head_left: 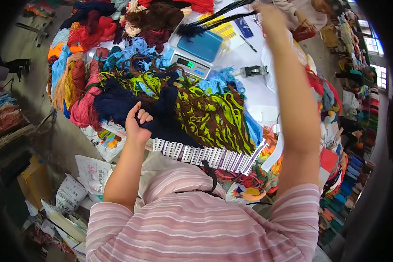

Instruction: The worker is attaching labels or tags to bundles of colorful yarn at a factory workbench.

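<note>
My right hand [270,19], raised at the far right and smeared by motion, grips one end of a black yarn skein [218,21]. The skein stretches left in thin strands, its loose tail hanging over a digital scale [199,48] with a blue-green pan and a lit display. Beside the navy yarn [122,105], my left hand [139,125] is held up, fingers loosely bent and apart, nothing visible in it. Brown and lime-green yarn [216,113] lies in a tangled heap right of the navy pile.
Several coloured skeins, including red yarn [94,35] and pink yarn [86,109], cover the table's left and back. A punched card strip [196,153] runs along the near edge. Right of the scale lie a pen [248,43] and a small black device [254,70]. Another person [303,15] is at the far right.
</note>
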Available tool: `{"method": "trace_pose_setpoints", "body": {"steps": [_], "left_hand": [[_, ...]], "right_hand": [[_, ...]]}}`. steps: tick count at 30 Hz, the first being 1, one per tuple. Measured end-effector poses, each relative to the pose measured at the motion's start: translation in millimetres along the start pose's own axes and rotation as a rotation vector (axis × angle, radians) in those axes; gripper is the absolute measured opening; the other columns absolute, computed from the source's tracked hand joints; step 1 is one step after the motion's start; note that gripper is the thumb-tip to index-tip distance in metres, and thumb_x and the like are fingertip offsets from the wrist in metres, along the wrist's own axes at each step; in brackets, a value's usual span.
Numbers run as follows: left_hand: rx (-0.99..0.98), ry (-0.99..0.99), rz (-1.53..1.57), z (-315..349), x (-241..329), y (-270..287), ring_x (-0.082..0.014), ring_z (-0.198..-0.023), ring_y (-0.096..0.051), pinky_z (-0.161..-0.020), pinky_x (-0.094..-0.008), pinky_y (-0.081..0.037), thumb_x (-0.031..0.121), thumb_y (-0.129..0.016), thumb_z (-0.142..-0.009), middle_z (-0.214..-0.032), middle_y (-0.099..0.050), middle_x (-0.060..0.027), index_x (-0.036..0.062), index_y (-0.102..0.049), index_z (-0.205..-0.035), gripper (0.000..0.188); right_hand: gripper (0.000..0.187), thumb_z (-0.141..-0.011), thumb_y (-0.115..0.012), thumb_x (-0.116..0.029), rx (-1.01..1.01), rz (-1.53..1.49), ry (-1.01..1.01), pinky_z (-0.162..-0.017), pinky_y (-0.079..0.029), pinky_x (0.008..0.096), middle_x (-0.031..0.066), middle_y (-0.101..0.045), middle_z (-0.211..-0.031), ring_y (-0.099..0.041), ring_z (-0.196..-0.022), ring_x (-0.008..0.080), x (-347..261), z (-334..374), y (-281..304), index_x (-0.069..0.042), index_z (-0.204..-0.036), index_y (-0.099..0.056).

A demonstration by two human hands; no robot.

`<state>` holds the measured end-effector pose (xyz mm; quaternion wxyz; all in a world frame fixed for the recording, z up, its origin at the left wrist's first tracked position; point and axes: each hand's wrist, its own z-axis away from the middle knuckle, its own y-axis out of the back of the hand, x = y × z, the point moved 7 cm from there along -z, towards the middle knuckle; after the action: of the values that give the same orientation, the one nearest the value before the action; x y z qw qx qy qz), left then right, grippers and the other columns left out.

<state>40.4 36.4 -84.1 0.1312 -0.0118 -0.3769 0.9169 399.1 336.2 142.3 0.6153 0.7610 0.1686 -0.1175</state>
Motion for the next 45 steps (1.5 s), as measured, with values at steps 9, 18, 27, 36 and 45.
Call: {"method": "trace_pose_setpoints", "body": {"steps": [9, 18, 27, 36, 45], "left_hand": [[-0.053, -0.037, -0.115, 13.3, 10.9, -44.3, -0.0076, -0.049, -0.033, -0.053, -0.0246, -0.032, 0.016, -0.051, -0.091, -0.062, -0.036, 0.0031, 0.0084, -0.055, -0.096, 0.01], [-0.267, 0.113, -0.321, 37.1, -38.3, -118.6, -0.0071, -0.046, -0.033, -0.053, -0.0261, -0.033, 0.024, -0.045, -0.095, -0.062, -0.036, 0.004, 0.0077, -0.055, -0.098, 0.019], [-0.148, 0.12, -0.522, 21.9, -75.6, -94.2, -0.0134, -0.07, -0.051, -0.077, -0.0324, -0.044, 0.025, -0.044, -0.094, -0.079, -0.052, -0.0016, 0.0045, -0.057, -0.104, 0.027], [-0.054, -0.017, -0.599, 17.8, -63.0, -88.2, -0.0167, -0.08, -0.055, -0.085, -0.0348, -0.045, 0.023, -0.047, -0.093, -0.089, -0.056, -0.0054, 0.0003, -0.057, -0.11, 0.03], [-0.046, -0.044, -0.564, 35.4, -58.5, -84.5, -0.0184, -0.082, -0.056, -0.084, -0.0341, -0.046, 0.021, -0.048, -0.092, -0.09, -0.057, -0.0066, -0.0005, -0.057, -0.107, 0.027]], "right_hand": [[0.028, -0.085, -0.058, -0.016, -0.145, -1.108, -1.373, -0.061, -0.055, 0.036, 0.0165, -0.061, -0.09, -0.063, -0.072, 0.0259, 127.3, 242.7, -278.9, 0.006, -0.101, -0.054], [0.041, -0.091, -0.052, -0.026, -0.111, -1.296, -1.277, -0.089, -0.043, 0.0401, 0.013, -0.056, -0.114, -0.055, -0.102, 0.025, 149.1, 258.4, -273.3, -0.001, -0.124, -0.047], [0.04, -0.084, -0.065, -0.035, -0.191, -1.263, -1.198, -0.088, -0.039, 0.0426, 0.006, -0.052, -0.099, -0.051, -0.097, 0.0218, 127.7, 225.5, -276.6, -0.007, -0.109, -0.053], [0.041, -0.082, -0.068, -0.036, -0.18, -1.154, -1.142, -0.078, -0.042, 0.0369, 0.0045, -0.055, -0.096, -0.052, -0.09, 0.018, 129.1, 225.5, -279.9, -0.005, -0.108, -0.058], [0.031, -0.081, -0.07, -0.03, -0.112, -1.108, -1.163, -0.064, -0.04, 0.0311, 0.0029, -0.057, -0.085, -0.051, -0.076, 0.0131, 136.6, 222.2, -284.2, -0.006, -0.097, -0.062]]}}
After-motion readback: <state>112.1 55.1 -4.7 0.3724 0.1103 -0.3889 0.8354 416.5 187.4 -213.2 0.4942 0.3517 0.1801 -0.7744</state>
